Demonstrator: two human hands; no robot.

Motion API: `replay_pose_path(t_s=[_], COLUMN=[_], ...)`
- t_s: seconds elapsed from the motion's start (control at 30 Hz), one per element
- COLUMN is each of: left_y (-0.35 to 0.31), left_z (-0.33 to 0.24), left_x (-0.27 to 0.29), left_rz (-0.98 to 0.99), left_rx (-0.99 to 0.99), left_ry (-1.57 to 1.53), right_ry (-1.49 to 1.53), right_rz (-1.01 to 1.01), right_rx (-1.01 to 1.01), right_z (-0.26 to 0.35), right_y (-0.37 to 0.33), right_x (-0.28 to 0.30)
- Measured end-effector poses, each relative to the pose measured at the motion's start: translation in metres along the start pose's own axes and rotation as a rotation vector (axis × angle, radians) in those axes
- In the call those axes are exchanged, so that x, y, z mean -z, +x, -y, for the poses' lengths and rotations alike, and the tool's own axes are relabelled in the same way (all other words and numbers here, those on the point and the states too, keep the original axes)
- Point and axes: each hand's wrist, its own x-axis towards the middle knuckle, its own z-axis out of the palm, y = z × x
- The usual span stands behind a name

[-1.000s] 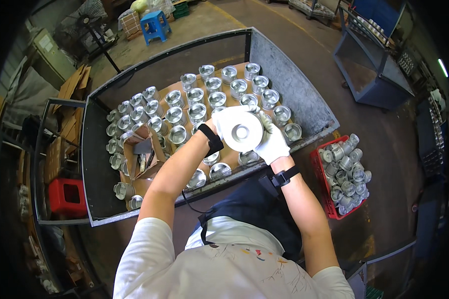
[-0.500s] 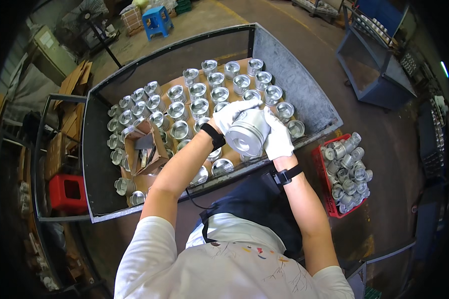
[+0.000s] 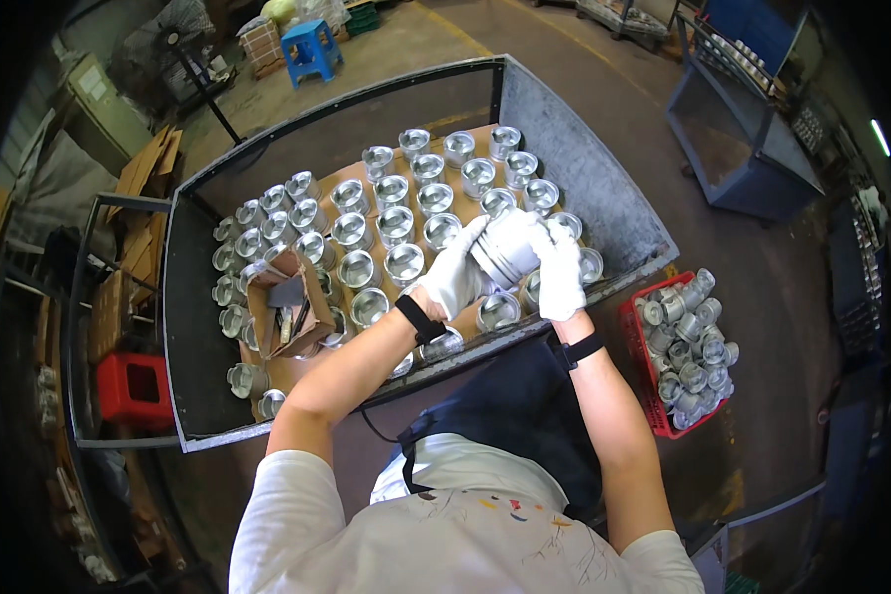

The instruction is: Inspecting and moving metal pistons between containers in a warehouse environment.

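A silver engine piston (image 3: 506,248) is held over the near right part of the metal bin (image 3: 596,148). It lies tilted between my gloved hands, its ring grooves showing toward the lower left. My left hand (image 3: 455,279) grips it from the left, near the grooved end. On the other side, the fingers of my right hand (image 3: 561,269) curl over the piston's upper right, hiding part of it. Rows of similar pistons (image 3: 393,224) stand on brown cardboard in the bin below.
An open cardboard box (image 3: 292,312) with small tools rests among the pistons at left. On the floor to the right, a red crate (image 3: 643,371) is heaped with metal parts. Further off are a blue stool (image 3: 310,49), a grey cart (image 3: 738,139) and a red container (image 3: 134,386).
The piston has turned from its round end facing me to lying on its side. My left hand has shifted from its far side to its lower left; my right hand now reaches over it.
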Motion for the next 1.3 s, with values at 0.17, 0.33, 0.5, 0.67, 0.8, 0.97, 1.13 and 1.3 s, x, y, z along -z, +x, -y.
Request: replay_pose_path(t_s=[0.17,0.33,0.5,0.67,0.8,0.97,1.13,1.3], left_y=[-0.005,-0.007,-0.009,-0.007,-0.006,-0.002,-0.005,-0.012], left_z=[-0.001,-0.008,-0.013,-0.011,-0.008,-0.001,0.001,-0.001], left_x=[-0.001,0.01,0.01,0.004,0.003,0.016,0.011,-0.001], left_rz=[0.037,0.128,0.17,0.122,0.07,-0.018,-0.066,0.007], left_rx=[-0.014,0.048,0.073,0.076,0.042,0.031,0.009,0.073], left_ry=[0.176,-0.128,-0.108,-0.15,-0.042,0.019,0.179,0.165], right_ry=[-0.189,-0.79,-0.993,-1.001,-1.141,-0.678,-0.734,-0.635], right_rz=[0.05,0.273,0.364,0.428,0.361,0.279,0.229,0.212], right_rx=[0.043,0.235,0.512,0.587,0.854,0.065,-0.086,-0.261], right_z=[-0.007,0.041,0.043,0.046,0.034,0.041,0.025,0.033], right_y=[0.017,0.012,0.013,0.015,0.021,0.02,0.034,0.042], right_x=[0.011,0.018,0.03,0.023,0.021,-0.002,0.005,0.006])
